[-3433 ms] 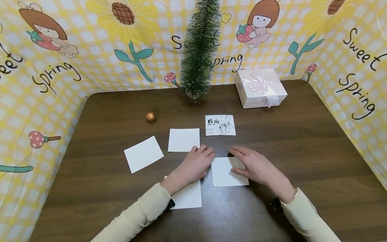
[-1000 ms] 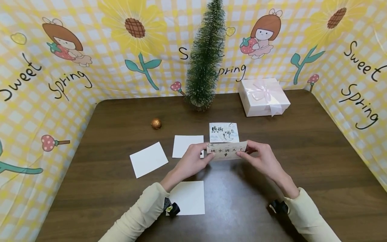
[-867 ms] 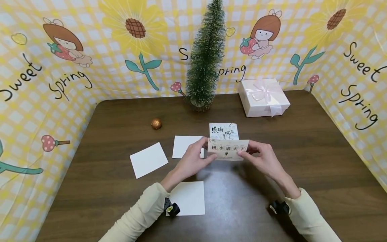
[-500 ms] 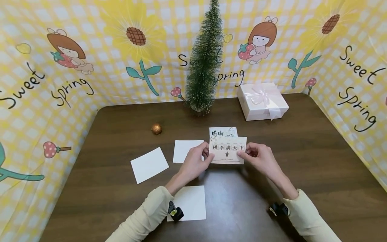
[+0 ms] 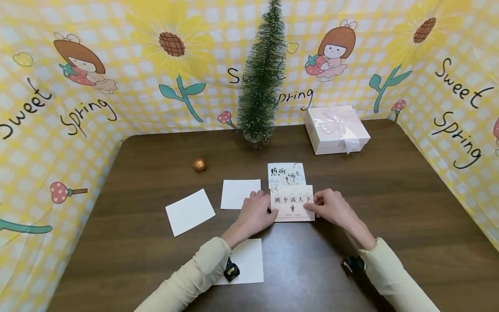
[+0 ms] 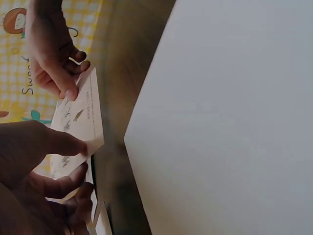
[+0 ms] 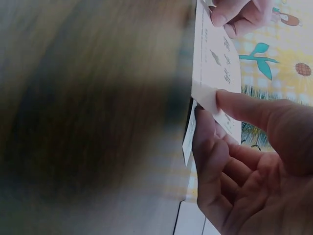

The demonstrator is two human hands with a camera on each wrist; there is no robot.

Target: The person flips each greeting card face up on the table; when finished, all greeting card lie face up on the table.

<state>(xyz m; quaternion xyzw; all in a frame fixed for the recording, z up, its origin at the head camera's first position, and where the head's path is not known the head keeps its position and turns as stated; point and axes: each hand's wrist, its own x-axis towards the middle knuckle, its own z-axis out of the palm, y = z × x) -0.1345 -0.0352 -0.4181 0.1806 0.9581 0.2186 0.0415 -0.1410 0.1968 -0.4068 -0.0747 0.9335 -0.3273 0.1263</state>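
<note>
The left hand [image 5: 255,214] pinches the nine-o'clock end of a cream rectangular paper card [image 5: 290,204] with black lettering, the right hand [image 5: 335,209] its three-o'clock end; its long axis runs between them, a white printed paper card [image 5: 286,174] beyond at twelve o'clock.

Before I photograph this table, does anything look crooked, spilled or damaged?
Yes: the leftmost white card lies at a slant, while the next white card sits nearly square to the table. I see no spill or damage.
</note>
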